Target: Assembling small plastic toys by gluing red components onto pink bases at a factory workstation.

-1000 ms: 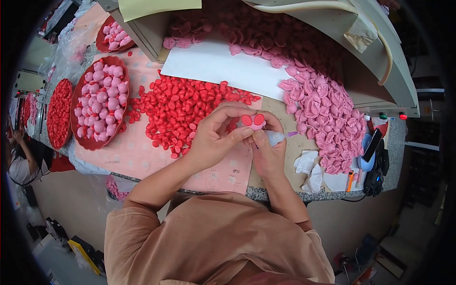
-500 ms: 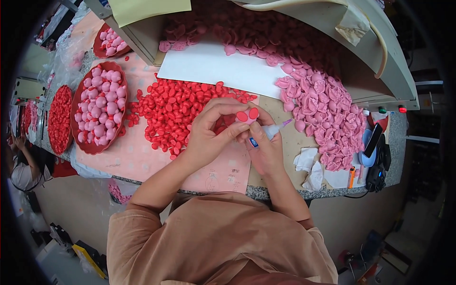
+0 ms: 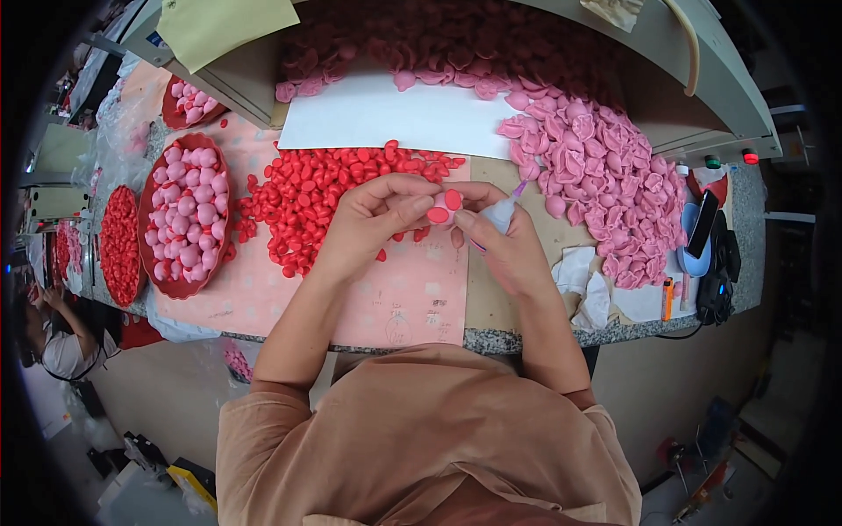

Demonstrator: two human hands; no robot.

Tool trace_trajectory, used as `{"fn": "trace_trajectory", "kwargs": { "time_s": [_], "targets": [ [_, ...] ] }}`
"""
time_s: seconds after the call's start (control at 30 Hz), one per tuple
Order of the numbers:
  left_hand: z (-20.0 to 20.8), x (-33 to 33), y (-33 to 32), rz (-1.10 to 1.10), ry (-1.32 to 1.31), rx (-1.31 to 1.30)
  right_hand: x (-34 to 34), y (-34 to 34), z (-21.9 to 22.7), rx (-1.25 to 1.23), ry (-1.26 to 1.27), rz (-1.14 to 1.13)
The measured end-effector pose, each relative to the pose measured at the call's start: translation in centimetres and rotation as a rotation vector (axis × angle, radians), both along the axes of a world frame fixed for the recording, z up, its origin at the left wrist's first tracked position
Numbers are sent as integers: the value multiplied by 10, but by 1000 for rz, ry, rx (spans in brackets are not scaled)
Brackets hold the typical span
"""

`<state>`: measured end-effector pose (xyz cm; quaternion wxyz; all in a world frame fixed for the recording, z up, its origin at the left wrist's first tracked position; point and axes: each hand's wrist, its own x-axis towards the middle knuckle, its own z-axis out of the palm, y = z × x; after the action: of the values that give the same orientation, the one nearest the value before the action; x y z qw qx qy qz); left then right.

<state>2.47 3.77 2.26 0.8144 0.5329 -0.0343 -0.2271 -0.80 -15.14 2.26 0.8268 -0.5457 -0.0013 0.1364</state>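
My left hand [image 3: 373, 221] pinches a small pink piece with red round parts [image 3: 445, 209] between thumb and fingers, above the pink sheet on the bench. My right hand [image 3: 510, 250] meets it from the right and grips a small translucent squeeze bottle [image 3: 501, 213] with a thin purple nozzle pointing up and away. Just behind my hands lies a heap of small red pieces [image 3: 320, 188]. A big pile of pink shell-shaped pieces [image 3: 596, 175] spreads to the right and along the back.
A red tray of pink balls [image 3: 186, 210] and a red tray of red pieces [image 3: 118, 245] stand at left. A white sheet [image 3: 386, 118] lies behind the red heap. Crumpled tissues [image 3: 583, 285], a phone and an orange pen [image 3: 667, 298] sit at right. Another person [image 3: 57, 337] is at lower left.
Both hands stayed together at the bench's middle, turning the small pink and red piece slightly; the bottle's nozzle has tilted further up and away from the piece.
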Motion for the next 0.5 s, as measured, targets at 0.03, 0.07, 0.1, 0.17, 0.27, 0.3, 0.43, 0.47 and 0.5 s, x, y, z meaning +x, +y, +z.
{"fn": "trace_trajectory", "kwargs": {
  "time_s": [0.03, 0.07, 0.1, 0.17, 0.27, 0.3, 0.43, 0.47, 0.5],
  "targets": [
    [-1, 2, 1, -58, 1, 14, 0, -1, -1, -34, 22, 50],
    [-1, 3, 3, -115, 2, 27, -1, -1, -1, -29, 26, 50],
    [0, 3, 4, -116, 7, 31, -1, -1, 2, -44, 48, 49],
    [4, 4, 5, -198, 27, 55, -1, -1, 3, -56, 73, 49],
    [2, 5, 4, -222, 84, -32, -2, -1, 3, -93, 76, 27],
    [2, 6, 5, -221, 87, -31, -2, -1, 4, -110, 75, 31],
    [4, 6, 7, -214, 180, -3, -1, -2, 4, -115, 79, 50],
    [3, 6, 7, -213, 172, -12, -1, -2, 4, -117, 82, 51],
    [3, 6, 7, -212, 174, -14, -2, -2, 3, -120, 74, 48]
  ]
}}
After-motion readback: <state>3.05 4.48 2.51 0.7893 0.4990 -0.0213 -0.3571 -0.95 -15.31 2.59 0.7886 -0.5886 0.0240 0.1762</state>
